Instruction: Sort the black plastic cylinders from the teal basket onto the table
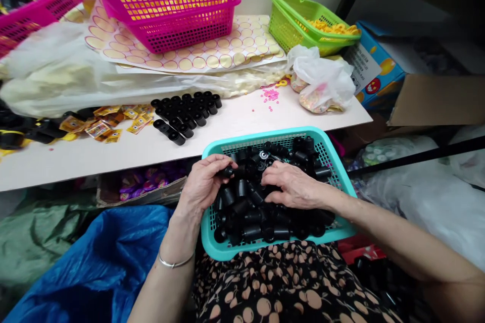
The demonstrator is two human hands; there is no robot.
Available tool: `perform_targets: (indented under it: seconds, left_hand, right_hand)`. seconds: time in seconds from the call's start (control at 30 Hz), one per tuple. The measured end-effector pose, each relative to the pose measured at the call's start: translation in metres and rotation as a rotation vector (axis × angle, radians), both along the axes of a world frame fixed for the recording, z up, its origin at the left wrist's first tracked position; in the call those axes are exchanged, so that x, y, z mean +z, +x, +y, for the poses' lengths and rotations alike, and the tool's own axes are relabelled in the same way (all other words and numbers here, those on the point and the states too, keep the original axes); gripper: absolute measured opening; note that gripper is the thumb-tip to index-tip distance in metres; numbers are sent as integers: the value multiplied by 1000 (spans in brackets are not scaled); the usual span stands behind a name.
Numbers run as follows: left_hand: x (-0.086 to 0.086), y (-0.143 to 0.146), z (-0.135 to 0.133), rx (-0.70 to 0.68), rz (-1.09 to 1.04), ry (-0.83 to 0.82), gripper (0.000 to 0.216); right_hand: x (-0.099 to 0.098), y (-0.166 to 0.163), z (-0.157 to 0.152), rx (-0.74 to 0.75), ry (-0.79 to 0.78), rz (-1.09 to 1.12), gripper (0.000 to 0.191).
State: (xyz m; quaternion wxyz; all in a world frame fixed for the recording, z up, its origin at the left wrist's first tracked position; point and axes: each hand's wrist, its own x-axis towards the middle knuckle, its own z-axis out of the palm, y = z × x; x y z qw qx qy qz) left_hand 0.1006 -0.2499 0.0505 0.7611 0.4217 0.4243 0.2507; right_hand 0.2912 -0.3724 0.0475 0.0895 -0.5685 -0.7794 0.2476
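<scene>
- A white table [113,156] is running across the view, against a pale wall, with bags and boxes crowding the space under and beside it.
- Two stacked pink baskets [178,15] are sitting at the back on sheets of round stickers [231,50]. A green basket [295,20] holding yellow pieces is standing to their right.
- A group of black caps [185,111] is lying in rows mid-table. Orange packets [106,123] are scattered just to the left of them, and a crumpled white plastic bag [322,81] is resting near the right edge.
- A teal basket [223,251] is resting on the person's lap, its far rim near the table's front edge, and a pile of black cylinders [261,224] is filling it.
- The left hand [202,184] is reaching in from the basket's left side, wrist bent, with its fingers curled and pinching one small black cylinder [228,172] above the pile.
- The right hand [291,186] is lying palm down on the pile, fingers bent among the pieces. Whether it is gripping anything cannot be told.
- A blue bag [102,257] is lying below the left forearm.
</scene>
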Motion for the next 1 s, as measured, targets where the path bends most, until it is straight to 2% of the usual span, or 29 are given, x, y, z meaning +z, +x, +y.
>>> perform_targets:
  seconds: [0.1, 0.2, 0.4, 0.53, 0.7, 0.8, 0.9, 1.0]
  left_hand:
    - [-1, -15, -5, 48, 1, 17, 16]
    - [-3, -28, -10, 62, 25, 25, 15]
    - [-3, -35, -14, 83, 35, 8, 15]
    - [-3, -35, -14, 102, 37, 9, 16]
    - [-7, -37, -14, 95, 37, 2, 16]
    - [-9, -37, -15, 91, 33, 1, 17]
    - [-10, -37, -14, 125, 37, 7, 17]
    - [-9, -37, -14, 142, 36, 17, 17]
  right_hand:
    - [0, -11, 2, 50, -64, -175, 35]
    - [-4, -22, 1, -5, -15, -251, 29]
    - [-12, -39, 8, 30, -1, -235, 21]
    - [-10, -31, 18, -81, -19, -225, 15]
    - [-6, -16, 20, -144, -38, -78, 21]
    - [-7, -15, 19, -165, 17, -116, 25]
    - [-6, -19, 20, -104, 121, -177, 28]
    - [-4, -27, 25, 130, 206, -218, 26]
